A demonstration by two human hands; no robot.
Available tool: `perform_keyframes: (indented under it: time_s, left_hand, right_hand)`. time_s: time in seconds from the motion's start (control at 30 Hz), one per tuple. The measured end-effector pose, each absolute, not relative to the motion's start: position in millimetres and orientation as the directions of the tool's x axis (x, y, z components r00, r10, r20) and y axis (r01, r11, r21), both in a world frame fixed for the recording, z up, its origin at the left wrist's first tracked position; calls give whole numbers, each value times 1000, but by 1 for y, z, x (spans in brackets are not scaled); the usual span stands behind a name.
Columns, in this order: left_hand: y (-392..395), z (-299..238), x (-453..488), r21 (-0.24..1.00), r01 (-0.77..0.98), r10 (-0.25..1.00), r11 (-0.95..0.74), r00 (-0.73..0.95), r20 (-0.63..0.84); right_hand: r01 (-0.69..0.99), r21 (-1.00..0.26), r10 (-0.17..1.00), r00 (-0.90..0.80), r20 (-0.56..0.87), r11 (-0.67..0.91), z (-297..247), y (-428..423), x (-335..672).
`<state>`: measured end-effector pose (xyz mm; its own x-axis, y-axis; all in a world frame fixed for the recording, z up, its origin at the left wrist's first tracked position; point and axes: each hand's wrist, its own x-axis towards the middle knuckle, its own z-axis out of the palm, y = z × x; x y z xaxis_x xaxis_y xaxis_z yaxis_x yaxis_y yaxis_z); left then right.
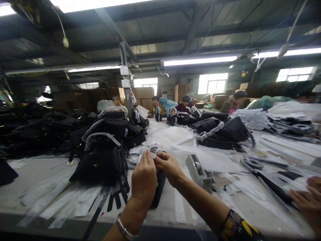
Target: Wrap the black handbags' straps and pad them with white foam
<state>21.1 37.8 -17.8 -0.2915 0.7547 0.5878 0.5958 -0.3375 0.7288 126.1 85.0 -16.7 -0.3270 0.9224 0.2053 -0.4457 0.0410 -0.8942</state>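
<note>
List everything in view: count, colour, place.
Handbags: many, black, left and centre
Tape dispenser: one, grey, right of centre
Dark item: one, black, front centre
White piece: one, white, centre
Plastic strips: many, translucent, front left
Straps: several, black, front left
Sheets: several, white, centre
Table: one, pale, foreground
Cardboard boxes: many, brown, rear
Windows: several, white, rear
Light tubes: several, white, overhead
People: several, mixed clothing, rear
Another person's fingers: several, bare, right edge
Bracelet: one, silver, left wrist
Sleeve: one, black with yellow, right arm
Left grip: one, bare, centre
Right grip: one, bare, centre
</note>
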Motion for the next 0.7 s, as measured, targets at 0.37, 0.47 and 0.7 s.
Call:
perform_keyframes:
  time_s: [0.37, 0.47, 0.7]
  left_hand:
    - [43, -1, -1, 928, 130, 911, -348, -187, 368]
    - [52, 1, -6, 960, 12, 956, -279, -96, 279]
    - [59, -16, -2, 966, -150, 972, -209, -140, 189]
  right_hand:
    - [-395, -914, 912, -332, 240, 96, -23, 90, 144]
    - [-349, -929, 909, -335, 248, 125, -25, 91, 145]
    - [219, -895, 913, -220, 342, 388, -34, 125, 200]
